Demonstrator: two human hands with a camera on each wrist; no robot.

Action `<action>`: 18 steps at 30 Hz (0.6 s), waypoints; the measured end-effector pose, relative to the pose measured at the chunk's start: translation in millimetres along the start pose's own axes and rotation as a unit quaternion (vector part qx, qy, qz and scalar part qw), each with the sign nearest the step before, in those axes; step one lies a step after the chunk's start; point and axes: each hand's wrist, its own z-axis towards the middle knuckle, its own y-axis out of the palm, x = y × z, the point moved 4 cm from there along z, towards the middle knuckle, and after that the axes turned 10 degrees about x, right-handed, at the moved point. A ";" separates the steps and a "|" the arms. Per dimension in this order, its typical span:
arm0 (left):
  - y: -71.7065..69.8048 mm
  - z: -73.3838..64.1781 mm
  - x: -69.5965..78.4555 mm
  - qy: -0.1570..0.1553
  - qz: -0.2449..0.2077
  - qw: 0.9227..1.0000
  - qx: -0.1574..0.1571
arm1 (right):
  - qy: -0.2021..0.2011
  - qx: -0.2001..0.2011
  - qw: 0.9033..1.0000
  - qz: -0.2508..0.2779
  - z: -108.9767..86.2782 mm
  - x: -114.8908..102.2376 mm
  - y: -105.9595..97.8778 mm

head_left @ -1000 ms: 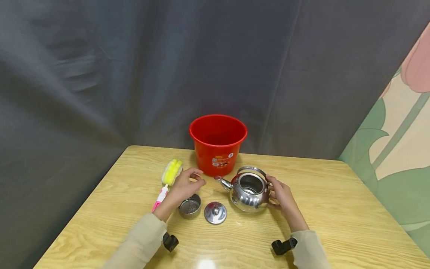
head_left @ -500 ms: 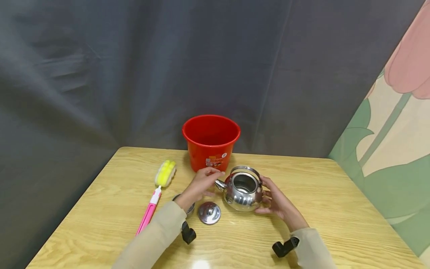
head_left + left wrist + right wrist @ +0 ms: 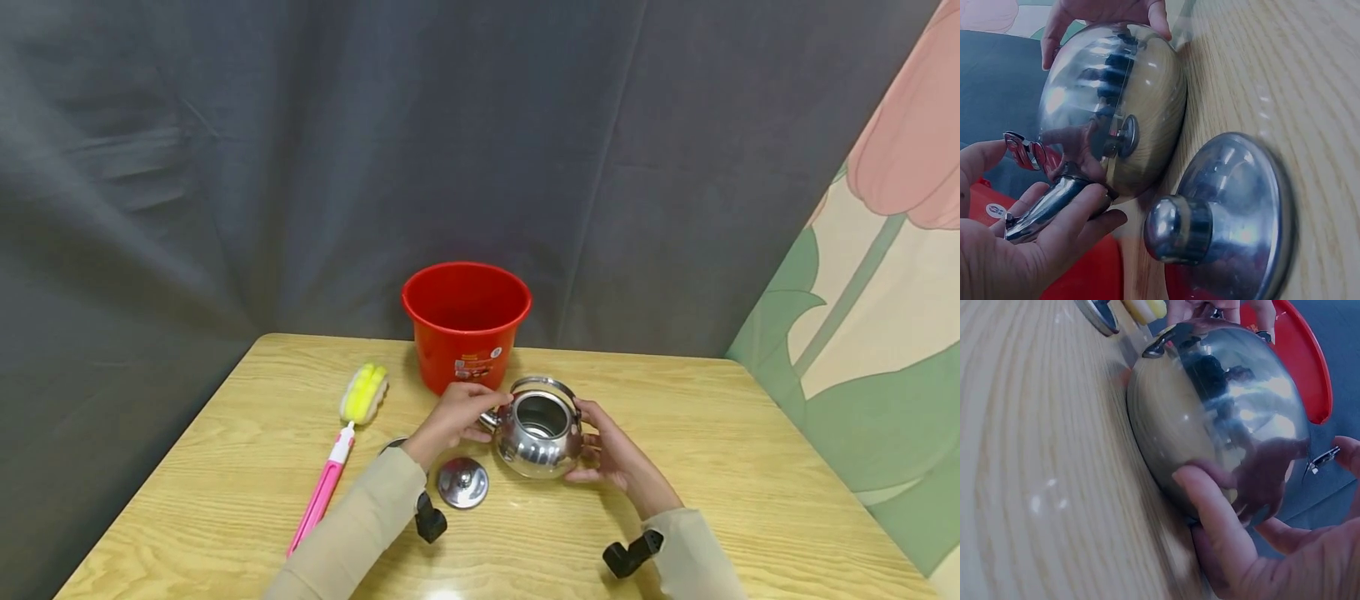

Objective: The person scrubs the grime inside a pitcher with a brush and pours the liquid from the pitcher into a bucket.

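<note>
A shiny steel kettle (image 3: 536,454), its top opening uncovered and its hoop handle raised, stands on the table right of centre. My left hand (image 3: 453,421) grips it at the spout (image 3: 1057,209), fingers curled under, with one fingertip at the handle's mount (image 3: 1022,150). On the opposite side my right hand (image 3: 617,454) holds the rounded body, its thumb (image 3: 1216,512) lying along the steel and a fingertip at the other handle mount (image 3: 1324,461). The round kettle lid (image 3: 462,483) lies knob up beside the kettle, just below my left hand.
A red bucket (image 3: 431,354) stands behind the kettle. To the left lies a brush (image 3: 326,479) with a pink handle and a yellow-white sponge head. A small round metal cup (image 3: 393,443) is mostly hidden by my left wrist. A dark curtain (image 3: 420,167) hangs behind the table.
My left hand has moved right from above the metal cup to the kettle's spout and taken hold of it. My right hand stays at the kettle's side. The view has shifted slightly.
</note>
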 end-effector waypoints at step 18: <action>-12.2 -12.3 8.6 0.016 0.002 1.000 0.002 | -0.003 -0.007 0.999 0.034 -15.7 5.6 15.8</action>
